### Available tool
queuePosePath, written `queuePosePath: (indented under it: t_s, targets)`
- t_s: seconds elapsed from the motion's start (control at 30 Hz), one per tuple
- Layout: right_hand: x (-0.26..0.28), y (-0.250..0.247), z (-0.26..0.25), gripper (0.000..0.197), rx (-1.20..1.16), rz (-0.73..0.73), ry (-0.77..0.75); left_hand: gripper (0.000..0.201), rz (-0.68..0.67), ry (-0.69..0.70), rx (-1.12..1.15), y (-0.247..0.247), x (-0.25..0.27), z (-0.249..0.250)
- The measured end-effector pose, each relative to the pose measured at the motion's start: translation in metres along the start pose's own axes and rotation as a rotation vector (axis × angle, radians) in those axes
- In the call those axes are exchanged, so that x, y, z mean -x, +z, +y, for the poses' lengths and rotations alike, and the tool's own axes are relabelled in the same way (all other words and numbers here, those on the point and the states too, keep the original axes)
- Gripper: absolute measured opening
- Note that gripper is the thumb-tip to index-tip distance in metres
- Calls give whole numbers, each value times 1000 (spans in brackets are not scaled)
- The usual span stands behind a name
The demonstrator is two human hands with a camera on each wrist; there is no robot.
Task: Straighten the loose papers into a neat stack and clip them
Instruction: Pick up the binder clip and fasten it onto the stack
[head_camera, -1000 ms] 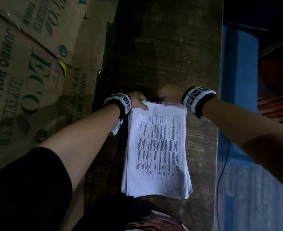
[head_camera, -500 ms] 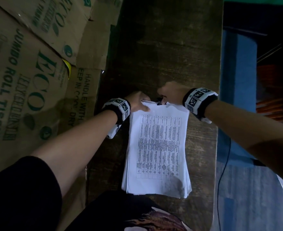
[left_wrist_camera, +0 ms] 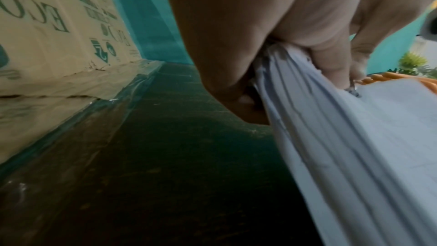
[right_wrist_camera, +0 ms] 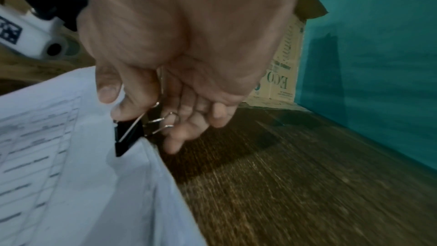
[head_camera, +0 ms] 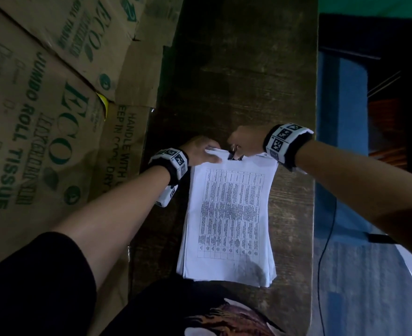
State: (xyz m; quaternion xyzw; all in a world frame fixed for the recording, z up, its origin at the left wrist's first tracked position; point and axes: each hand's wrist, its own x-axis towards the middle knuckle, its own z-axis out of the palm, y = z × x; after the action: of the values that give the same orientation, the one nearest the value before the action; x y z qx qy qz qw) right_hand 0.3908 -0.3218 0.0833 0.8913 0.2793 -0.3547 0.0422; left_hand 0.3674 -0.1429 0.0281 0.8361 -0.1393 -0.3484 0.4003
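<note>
Mid-frame, left hand (head_camera: pixel 200 151) pinches floppy paper stack (head_camera: pixel 229 221) corner — right hand (head_camera: pixel 246 141) squeezes binder clip (head_camera: pixel 235 155) handles; grip stack at clipped edge.

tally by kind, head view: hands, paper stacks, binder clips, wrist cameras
hands: 2 (left hand, right hand)
paper stack: 1
binder clip: 1
wrist cameras: 2 (left, right)
total: 6

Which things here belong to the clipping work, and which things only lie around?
Belong to the job:
- paper stack, far end lifted
- black binder clip on its far edge
- left hand, pinching the far-left corner
- right hand, holding the clip's wire handles

Just lying about:
- cardboard boxes, left of the wooden table
- black cable, on the right
</note>
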Motion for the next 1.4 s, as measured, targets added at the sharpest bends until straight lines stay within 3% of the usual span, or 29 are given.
queuePosePath:
  t_s: [0.1, 0.2, 0.3, 0.37, 0.43, 0.53, 0.63, 0.77, 0.87, 0.97, 1.07, 1.13, 1.27, 1.33, 1.4]
  targets:
    - [6, 9, 3, 34, -43, 172, -18, 15, -3, -4, 48, -1, 3, 0]
    - [12, 22, -1, 10, -159, 259, 55, 32, 98, -60, 321, 5, 3, -10]
    - [19, 35, -5, 5, -315, 376, 152, 57, 310, -181, 661, 28, 15, -26]
    - [23, 48, -6, 5, -412, 462, 185, 43, 355, -233, 810, 48, 23, -32]
    - [25, 67, -12, 5, -448, 581, 169, 26, 406, -231, 833, 62, 24, -29]
    - [28, 99, -22, 4, -405, 726, 102, 18, 466, -227, 813, 66, 24, -20]
    - [35, 117, -26, 18, -285, 633, 133, 16, 491, -212, 805, 65, 22, -20]
    - [39, 111, -21, 65, -284, 677, 290, 20, 496, -187, 829, 65, 24, -19]
    - [35, 94, -16, 84, -339, 493, 229, 26, 479, -121, 832, 63, 30, -16]
    - [33, 68, -7, 81, -319, 354, 195, 23, 433, -81, 843, 58, 37, -11]
    - [32, 37, 0, 43, -398, 214, 144, 23, 398, -71, 869, 54, 45, -2]
    - [35, 23, -1, 27, -536, 139, 89, 40, 407, -36, 849, 51, 51, 3]
    - [49, 2, 0, 26, -608, 247, 89, 65, 287, -78, 854, 61, 73, -10]
    - [57, -2, 6, 26, -637, 331, 103, 54, 250, -147, 766, 80, 86, -20]
    - [66, 0, 10, 33, -592, 482, 102, 44, 315, -182, 741, 94, 88, -25]
